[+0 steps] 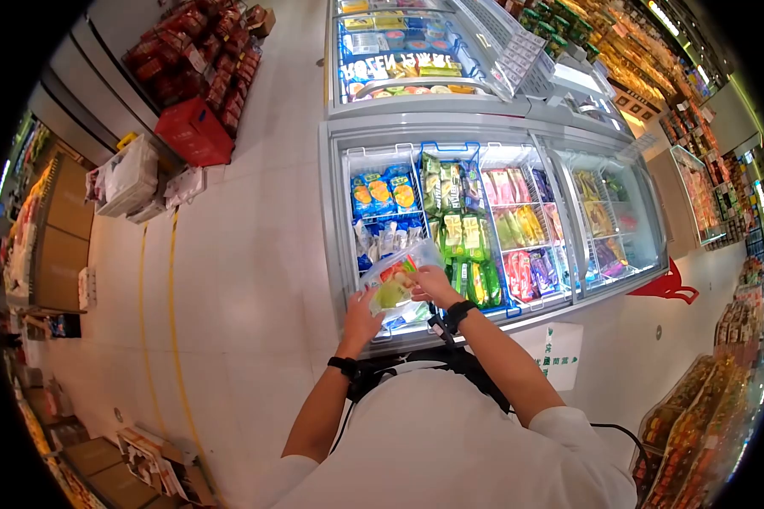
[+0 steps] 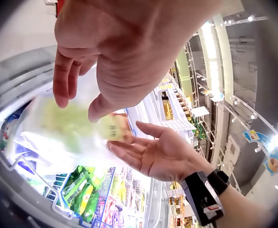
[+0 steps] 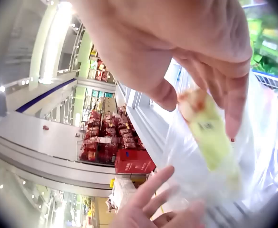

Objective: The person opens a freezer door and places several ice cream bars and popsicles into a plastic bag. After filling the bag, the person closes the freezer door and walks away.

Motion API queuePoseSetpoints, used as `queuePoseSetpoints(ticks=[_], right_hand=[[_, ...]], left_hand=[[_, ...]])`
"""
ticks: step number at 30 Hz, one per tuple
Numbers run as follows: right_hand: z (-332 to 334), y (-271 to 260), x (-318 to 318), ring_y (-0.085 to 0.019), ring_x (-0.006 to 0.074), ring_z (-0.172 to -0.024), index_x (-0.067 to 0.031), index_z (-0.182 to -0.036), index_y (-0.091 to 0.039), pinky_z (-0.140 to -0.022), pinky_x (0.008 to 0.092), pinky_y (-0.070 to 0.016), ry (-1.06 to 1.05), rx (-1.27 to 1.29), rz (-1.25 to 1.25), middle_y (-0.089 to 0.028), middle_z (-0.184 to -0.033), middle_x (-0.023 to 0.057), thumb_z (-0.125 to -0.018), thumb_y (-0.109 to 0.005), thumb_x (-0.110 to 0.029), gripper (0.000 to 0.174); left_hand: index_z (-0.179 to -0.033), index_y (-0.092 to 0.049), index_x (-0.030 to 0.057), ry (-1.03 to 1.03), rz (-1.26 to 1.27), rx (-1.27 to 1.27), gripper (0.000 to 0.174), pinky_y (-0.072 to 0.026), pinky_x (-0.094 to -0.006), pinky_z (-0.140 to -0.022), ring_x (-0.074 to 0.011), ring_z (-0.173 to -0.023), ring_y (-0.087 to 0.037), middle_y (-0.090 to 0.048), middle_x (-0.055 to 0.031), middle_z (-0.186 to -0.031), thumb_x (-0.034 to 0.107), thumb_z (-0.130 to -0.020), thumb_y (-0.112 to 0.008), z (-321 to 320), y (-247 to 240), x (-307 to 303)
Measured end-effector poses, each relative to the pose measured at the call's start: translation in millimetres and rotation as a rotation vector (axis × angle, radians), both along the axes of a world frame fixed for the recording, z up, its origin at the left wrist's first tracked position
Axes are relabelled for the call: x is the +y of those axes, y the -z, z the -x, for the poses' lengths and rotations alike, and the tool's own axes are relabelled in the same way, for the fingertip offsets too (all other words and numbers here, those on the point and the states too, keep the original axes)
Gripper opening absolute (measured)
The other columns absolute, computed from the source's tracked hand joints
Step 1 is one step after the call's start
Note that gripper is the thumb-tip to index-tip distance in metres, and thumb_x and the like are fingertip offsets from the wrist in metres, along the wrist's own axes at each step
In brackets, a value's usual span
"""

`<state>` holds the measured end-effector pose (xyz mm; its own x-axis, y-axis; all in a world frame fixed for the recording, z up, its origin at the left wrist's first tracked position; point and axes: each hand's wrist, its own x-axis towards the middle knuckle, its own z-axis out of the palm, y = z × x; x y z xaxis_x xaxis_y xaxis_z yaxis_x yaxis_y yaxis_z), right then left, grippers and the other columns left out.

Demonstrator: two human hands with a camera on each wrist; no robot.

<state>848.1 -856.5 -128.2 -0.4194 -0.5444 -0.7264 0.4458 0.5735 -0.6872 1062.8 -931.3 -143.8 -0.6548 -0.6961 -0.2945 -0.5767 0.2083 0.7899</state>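
Note:
Over the open chest freezer I hold a see-through plastic bag (image 1: pixel 373 278) with both hands. My left hand (image 1: pixel 362 316) grips the bag's near left side, its thumb and fingers on the film in the left wrist view. A pale green ice cream pack (image 3: pixel 208 128) with a reddish end shows at the bag. At that end is my right hand (image 1: pixel 433 287), its thumb and fingers around the pack. Film and glare blur the pack's lower part in the right wrist view.
Wire baskets in the freezer (image 1: pixel 335 212) hold blue packs (image 1: pixel 382 195), green packs (image 1: pixel 463 237) and pink packs (image 1: pixel 508 185). A second freezer (image 1: pixel 335 110) adjoins it at the back. Red packs (image 1: pixel 178 51) are stacked at far left, above a red box (image 1: pixel 193 131).

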Motion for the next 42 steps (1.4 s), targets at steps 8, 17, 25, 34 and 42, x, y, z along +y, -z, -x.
queuePoseSetpoints(ticks=[8, 17, 25, 34, 42], right_hand=[[56, 23, 30, -0.065, 0.0326, -0.088, -0.0046, -0.099, -0.068, -0.081, 0.0383, -0.0513, -0.336, 0.932, 0.094, -0.068, -0.095, 0.0158, -0.074, -0.069, -0.019, 0.029], [6, 54, 12, -0.06, 0.0393, -0.104, -0.0023, -0.1, -0.07, -0.092, 0.0437, -0.0469, -0.807, 0.739, -0.028, -0.065, -0.107, 0.0237, -0.081, -0.064, -0.034, 0.038], [49, 39, 25, -0.067, 0.0357, -0.082, -0.0008, -0.091, -0.071, -0.079, 0.0411, -0.0538, -0.327, 0.75, 0.058, -0.069, -0.084, 0.0193, -0.074, -0.066, -0.015, 0.022], [15, 51, 14, -0.063, 0.0391, -0.088, -0.0038, -0.094, -0.072, -0.082, 0.0436, -0.0499, -0.665, 0.934, 0.185, -0.067, -0.088, 0.0204, -0.08, -0.068, -0.024, 0.025], [47, 75, 28, -0.067, 0.0336, -0.075, -0.0037, -0.077, -0.072, -0.074, 0.0417, -0.0527, -0.317, 1.049, 0.047, -0.068, -0.078, 0.0168, -0.073, -0.071, -0.019, 0.016]], left_hand=[[-0.121, -0.063, 0.0142, 0.06, 0.215, 0.006, 0.048, -0.041, -0.0447, -0.102, -0.0416, -0.119, -0.048, -0.049, -0.0243, -0.13, 0.008, -0.073, -0.069, -8, 25, -2], [-0.113, -0.068, 0.0163, 0.128, 0.152, -0.189, 0.042, -0.0416, -0.0457, -0.1, -0.0425, -0.114, -0.05, -0.048, -0.0257, -0.129, 0.009, -0.072, -0.068, -22, 73, 3], [-0.12, -0.063, 0.0154, 0.213, 0.36, -0.394, 0.05, -0.0428, -0.0463, -0.096, -0.0432, -0.113, -0.047, -0.051, -0.0221, -0.12, 0.006, -0.071, -0.065, -23, 42, 16], [-0.1, -0.06, 0.0022, 0.186, 0.293, -0.274, 0.026, -0.0496, -0.0443, -0.084, -0.0388, -0.1, -0.058, -0.057, -0.0187, -0.111, 0.0, -0.074, -0.062, -12, 65, 14], [-0.114, -0.056, 0.001, -0.1, 0.183, 0.169, 0.038, -0.0515, -0.0391, -0.08, -0.0369, -0.097, -0.059, -0.055, -0.018, -0.11, -0.007, -0.077, -0.058, -3, 46, 12]])
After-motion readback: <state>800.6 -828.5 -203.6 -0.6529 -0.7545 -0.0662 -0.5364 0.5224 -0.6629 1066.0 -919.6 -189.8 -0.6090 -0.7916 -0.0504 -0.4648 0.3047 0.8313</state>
